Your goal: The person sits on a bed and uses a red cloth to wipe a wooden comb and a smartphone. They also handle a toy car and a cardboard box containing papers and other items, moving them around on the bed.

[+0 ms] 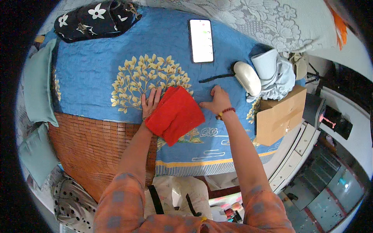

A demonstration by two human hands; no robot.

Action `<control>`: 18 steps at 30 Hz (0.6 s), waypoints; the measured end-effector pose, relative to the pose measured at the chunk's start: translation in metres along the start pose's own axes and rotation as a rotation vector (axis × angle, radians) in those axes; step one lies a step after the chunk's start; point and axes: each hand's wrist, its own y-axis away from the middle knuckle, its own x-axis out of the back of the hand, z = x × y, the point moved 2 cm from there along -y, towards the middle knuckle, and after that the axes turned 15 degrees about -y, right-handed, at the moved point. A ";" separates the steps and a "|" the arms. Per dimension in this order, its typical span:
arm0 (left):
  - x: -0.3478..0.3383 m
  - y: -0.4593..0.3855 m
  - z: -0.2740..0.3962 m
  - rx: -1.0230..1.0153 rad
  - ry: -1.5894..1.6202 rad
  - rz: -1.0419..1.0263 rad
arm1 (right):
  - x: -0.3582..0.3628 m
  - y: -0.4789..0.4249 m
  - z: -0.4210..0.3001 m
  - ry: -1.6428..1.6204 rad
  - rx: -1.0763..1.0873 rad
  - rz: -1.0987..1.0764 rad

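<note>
A folded red cloth (177, 115) lies on a blue quilted bedspread (87, 78) with a yellow leaf pattern. Beside its left edge, my left hand (151, 102) rests on the bedspread with straight fingers spread. The cloth covers part of this palm and hides the thumb. My right hand (219, 100), with a red bead bracelet (228, 110) at the wrist, is just right of the cloth and apart from it. Its thumb points toward the cloth, the other fingers are bent, and nothing is in its grasp.
Beyond my hands lies a phone (201, 40) with a lit screen. To the right are a white rounded object (247, 78) with a black strap, light-blue fabric (274, 72) and a cardboard box (281, 116). A black flower-patterned bag (93, 23) sits far left, above a brown mat (96, 145).
</note>
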 end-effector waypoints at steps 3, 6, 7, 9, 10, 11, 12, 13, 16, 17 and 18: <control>-0.003 0.002 -0.001 0.003 0.018 0.011 | -0.002 -0.019 -0.009 0.101 -0.126 -0.050; 0.005 0.000 0.000 0.005 0.053 -0.036 | -0.008 -0.031 -0.002 0.110 -0.197 -0.084; 0.007 0.000 -0.001 0.000 0.066 -0.060 | -0.009 -0.034 -0.002 0.096 -0.214 -0.105; 0.010 -0.001 -0.003 -0.003 0.071 -0.081 | -0.011 -0.039 0.003 0.087 -0.217 -0.130; 0.008 -0.001 -0.003 0.000 0.062 -0.076 | -0.013 -0.041 0.005 0.084 -0.199 -0.130; 0.008 -0.001 -0.003 0.003 0.051 -0.069 | -0.013 -0.044 0.006 0.080 -0.180 -0.130; 0.008 0.001 -0.003 0.012 0.057 -0.112 | -0.013 -0.046 0.003 0.025 -0.215 -0.156; 0.012 -0.001 -0.003 0.012 0.065 -0.147 | -0.013 -0.049 0.004 0.038 -0.227 -0.167; 0.031 -0.010 -0.006 0.039 0.136 -0.204 | -0.014 -0.059 0.009 0.113 -0.221 -0.207; 0.038 -0.014 -0.010 0.053 0.164 -0.215 | -0.017 -0.062 0.012 0.166 -0.199 -0.230; 0.044 -0.017 -0.017 0.073 0.251 -0.271 | -0.018 -0.063 0.013 0.172 -0.248 -0.256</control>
